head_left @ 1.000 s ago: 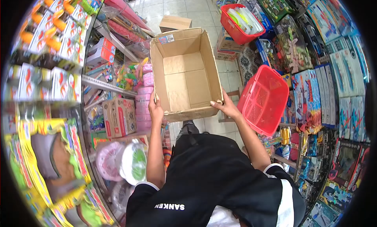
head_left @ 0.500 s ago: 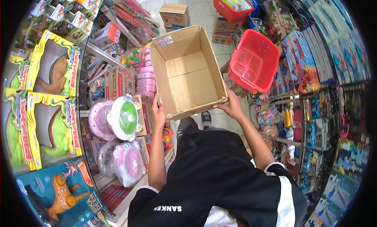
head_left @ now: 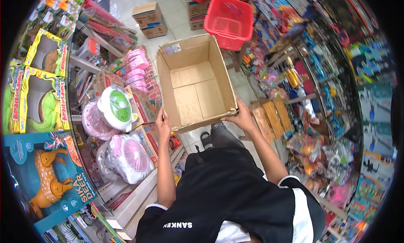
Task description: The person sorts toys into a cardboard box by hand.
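Note:
An open-topped cardboard box (head_left: pixel 198 100) is held up in front of my body, its inside bare and facing me. My left hand (head_left: pixel 163 123) grips its near left corner, with the thumb along the outer wall. At the near right corner, my right hand (head_left: pixel 242 116) clasps the lower edge; some of its fingers are hidden under the box. Just beyond the box's far right side is a red plastic basket (head_left: pixel 230 22).
Shelves of boxed toys, including a deer toy box (head_left: pixel 46 175), line the left. Wrapped fans (head_left: pixel 115 108) jut toward the aisle. Cartons (head_left: pixel 150 20) stand on the tiled floor ahead. Hanging toys and a wooden crate (head_left: pixel 273 119) are on the right.
The view has turned and moved along the aisle. The red basket now appears higher and farther left, and the legs have stepped. Both hands keep their hold on the box.

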A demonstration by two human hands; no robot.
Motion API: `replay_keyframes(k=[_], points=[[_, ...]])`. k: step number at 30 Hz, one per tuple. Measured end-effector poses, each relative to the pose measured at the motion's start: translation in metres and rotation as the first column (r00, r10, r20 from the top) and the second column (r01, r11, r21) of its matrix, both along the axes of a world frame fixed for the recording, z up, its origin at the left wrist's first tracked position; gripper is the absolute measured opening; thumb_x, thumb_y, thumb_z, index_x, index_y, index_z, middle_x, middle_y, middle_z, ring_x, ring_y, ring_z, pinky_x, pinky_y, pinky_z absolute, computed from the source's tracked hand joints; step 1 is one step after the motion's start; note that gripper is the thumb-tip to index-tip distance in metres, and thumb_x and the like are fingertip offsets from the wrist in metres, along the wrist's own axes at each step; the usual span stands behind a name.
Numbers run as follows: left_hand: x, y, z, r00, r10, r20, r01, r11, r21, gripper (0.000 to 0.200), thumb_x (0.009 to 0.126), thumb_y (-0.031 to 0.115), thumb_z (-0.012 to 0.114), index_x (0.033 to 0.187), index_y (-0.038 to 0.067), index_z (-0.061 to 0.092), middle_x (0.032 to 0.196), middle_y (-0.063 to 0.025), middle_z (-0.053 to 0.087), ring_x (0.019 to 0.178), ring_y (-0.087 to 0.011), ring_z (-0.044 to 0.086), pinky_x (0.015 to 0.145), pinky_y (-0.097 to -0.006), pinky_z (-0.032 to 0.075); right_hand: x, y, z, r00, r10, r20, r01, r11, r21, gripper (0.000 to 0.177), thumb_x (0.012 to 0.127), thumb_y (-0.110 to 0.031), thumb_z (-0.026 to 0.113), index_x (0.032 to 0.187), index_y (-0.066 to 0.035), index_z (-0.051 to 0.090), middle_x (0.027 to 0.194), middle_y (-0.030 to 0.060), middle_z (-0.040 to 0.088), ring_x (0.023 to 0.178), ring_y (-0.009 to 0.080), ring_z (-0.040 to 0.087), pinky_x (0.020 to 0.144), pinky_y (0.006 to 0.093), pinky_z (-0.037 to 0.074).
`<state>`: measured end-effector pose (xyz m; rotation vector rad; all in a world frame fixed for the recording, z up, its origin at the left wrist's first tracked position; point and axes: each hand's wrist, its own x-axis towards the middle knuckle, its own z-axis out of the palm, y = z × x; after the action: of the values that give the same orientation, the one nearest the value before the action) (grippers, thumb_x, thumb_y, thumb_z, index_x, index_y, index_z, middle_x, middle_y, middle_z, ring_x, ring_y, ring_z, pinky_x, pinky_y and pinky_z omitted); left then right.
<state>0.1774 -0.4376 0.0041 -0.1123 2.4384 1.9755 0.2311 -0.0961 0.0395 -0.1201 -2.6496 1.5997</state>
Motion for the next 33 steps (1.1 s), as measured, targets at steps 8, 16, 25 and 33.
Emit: replay_keyframes(k=[8, 16, 25, 33], points=[[0.052, 0.055, -0.011, 0.924, -0.371, 0.095, 0.366, 0.928, 0.066, 0.057, 0.102, 0.033, 0.051, 0.142, -0.005, 0.041, 0.141, -0.0150, 0.051, 0.130, -0.0209, 0.046, 0.110, -0.0330, 0.032, 0.141, 0.040, 0.007, 0.974, -0.226, 0.030, 0.219, 0.964, 0.150, 0.118, 0.053, -0.032, 0.094, 0.148, -0.001, 0.031, 0.144, 0.0205, 0.044, 0.130, 0.0339, 0.046, 0.109, 0.0399, 0.038], [0.077, 0.151, 0.009, 0.777, -0.621, 0.101, 0.610, 0.783, 0.123, 0.059, 0.102, 0.034, 0.051, 0.144, -0.004, 0.038, 0.143, -0.0154, 0.049, 0.131, -0.0195, 0.044, 0.109, -0.0321, 0.033, 0.248, 0.072, 0.023, 0.873, -0.487, 0.011, 0.482, 0.868, 0.115, 0.110, 0.053, -0.031, 0.093, 0.143, -0.002, 0.036, 0.137, 0.0195, 0.049, 0.128, 0.0359, 0.049, 0.106, 0.0424, 0.040], [0.117, 0.281, -0.001, 0.594, -0.804, 0.022, 0.798, 0.593, 0.108, 0.057, 0.101, 0.027, 0.053, 0.146, -0.003, 0.036, 0.147, -0.0162, 0.043, 0.138, -0.0229, 0.038, 0.113, -0.0327, 0.029, 0.351, 0.108, -0.013, 0.702, -0.711, -0.046, 0.711, 0.694, 0.113, 0.108, 0.061, -0.028, 0.090, 0.147, -0.001, 0.029, 0.138, 0.0209, 0.048, 0.129, 0.0373, 0.047, 0.106, 0.0436, 0.040], [0.170, 0.325, -0.054, 0.463, -0.857, 0.227, 0.848, 0.503, 0.169, 0.065, 0.103, 0.041, 0.041, 0.152, 0.001, 0.024, 0.155, -0.0139, 0.030, 0.144, -0.0231, 0.027, 0.116, -0.0344, 0.021, 0.407, 0.127, -0.082, 0.568, -0.815, 0.113, 0.808, 0.579, 0.107, 0.103, 0.062, -0.025, 0.089, 0.144, 0.001, 0.032, 0.137, 0.0223, 0.049, 0.127, 0.0373, 0.049, 0.104, 0.0427, 0.042]])
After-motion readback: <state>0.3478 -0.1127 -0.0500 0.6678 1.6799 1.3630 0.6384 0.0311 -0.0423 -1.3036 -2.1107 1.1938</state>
